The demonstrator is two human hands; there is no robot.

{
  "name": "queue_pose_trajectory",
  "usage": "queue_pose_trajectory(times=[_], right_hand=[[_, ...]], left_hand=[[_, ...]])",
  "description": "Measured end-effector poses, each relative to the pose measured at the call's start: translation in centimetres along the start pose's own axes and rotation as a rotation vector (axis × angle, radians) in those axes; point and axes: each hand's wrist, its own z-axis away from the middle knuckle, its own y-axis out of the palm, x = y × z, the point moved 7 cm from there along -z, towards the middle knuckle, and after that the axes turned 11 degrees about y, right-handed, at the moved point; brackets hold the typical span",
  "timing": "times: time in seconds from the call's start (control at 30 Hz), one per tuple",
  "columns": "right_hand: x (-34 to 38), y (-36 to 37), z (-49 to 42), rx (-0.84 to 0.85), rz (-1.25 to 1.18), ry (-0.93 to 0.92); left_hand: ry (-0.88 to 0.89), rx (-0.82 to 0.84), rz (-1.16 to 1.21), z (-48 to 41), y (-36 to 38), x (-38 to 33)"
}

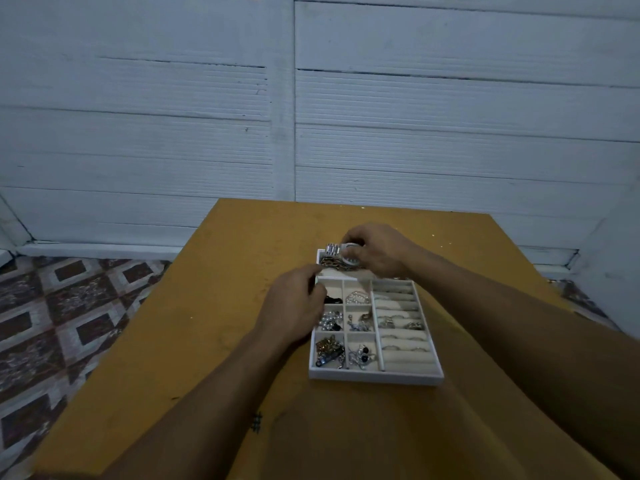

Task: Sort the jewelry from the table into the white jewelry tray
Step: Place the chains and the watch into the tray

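table (207, 306) | tray (375, 378) on it: 6 small cells with jewelry, 1 ring-roll part (some rings), 1 far cell with chains | right hand (377, 251) grips watch (337, 251) over far cell | left hand (291, 306) curled at tray's left rim, grip unclear

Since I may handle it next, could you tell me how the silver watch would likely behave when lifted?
The watch has a metal link band, which probably flops instead of staying stiff. Being metal, it likely feels heavy for its size. The right hand pinches it near the case, probably the steadiest hold.
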Motion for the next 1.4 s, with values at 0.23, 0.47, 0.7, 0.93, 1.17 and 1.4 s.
queue_pose_trajectory(times=[0.23, 0.47, 0.7, 0.93, 1.17, 1.4], right_hand=[[-2.1, 1.4, 0.0, 0.028, -0.015, 0.058], [-1.9, 2.3, -0.3, 0.042, -0.066, 0.084], [-2.5, 2.5, -0.8, 0.014, -0.115, 0.144], [-2.8, 2.2, -0.5, 0.002, -0.053, 0.141], [-4.2, 1.3, 0.2, 0.014, 0.013, 0.136], [-4.9, 1.2, 0.0, -0.011, 0.038, 0.158]], left_hand=[[-0.001, -0.047, -0.001, 0.1, 0.6, 0.8], [0.006, -0.021, -0.010, -0.4, 0.9, 1.4], [0.016, 0.084, -0.087, -3.1, 2.2, 2.3], [-0.023, 0.071, -0.162, -4.5, 2.2, 1.9], [-0.052, 0.056, -0.196, -5.1, 1.5, 2.1], [-0.046, 0.095, -0.284, -6.0, 1.2, 2.2]])
